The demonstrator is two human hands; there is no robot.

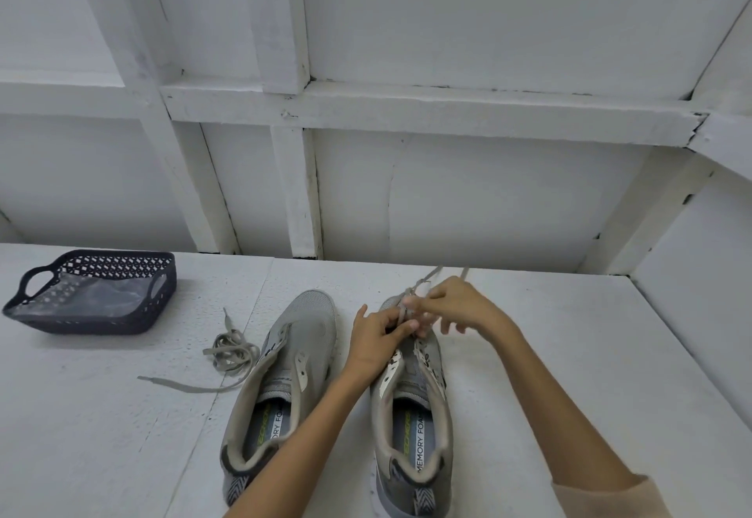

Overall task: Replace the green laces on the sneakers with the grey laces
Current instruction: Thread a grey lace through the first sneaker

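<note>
Right sneaker (pixel 411 407): grey, toe pointing away from the wearer, standing on the white table (pixel 569 354). Heel cut off by the lower frame edge; toe and lower eyelets hidden behind both hands. Insole print partly readable, "MEMORY FOAM".

Left hand (pixel 376 338): over the forward eyelets of the right sneaker, fingers closed in a pinch on the grey lace (pixel 423 279); the exact contact is hidden by the right hand's fingers.

Right hand (pixel 455 306): just beyond the left hand, above the right sneaker's toe, fingertips pinching the same lace. Two lace ends rise away behind it. Sleeve (pixel 606 497) cut off at the frame corner.

Left sneaker (pixel 280 387): just left of the right sneaker, unlaced, eyelets empty, heel partly covered by the left forearm.

Loose lace (pixel 232 350): tangled pile on the table left of the left sneaker, one end trailing further left. It looks grey-beige; its true colour is hard to judge.

Basket (pixel 93 293): dark, perforated, far left of the right sneaker, holding a clear bag whose contents cannot be made out.
</note>
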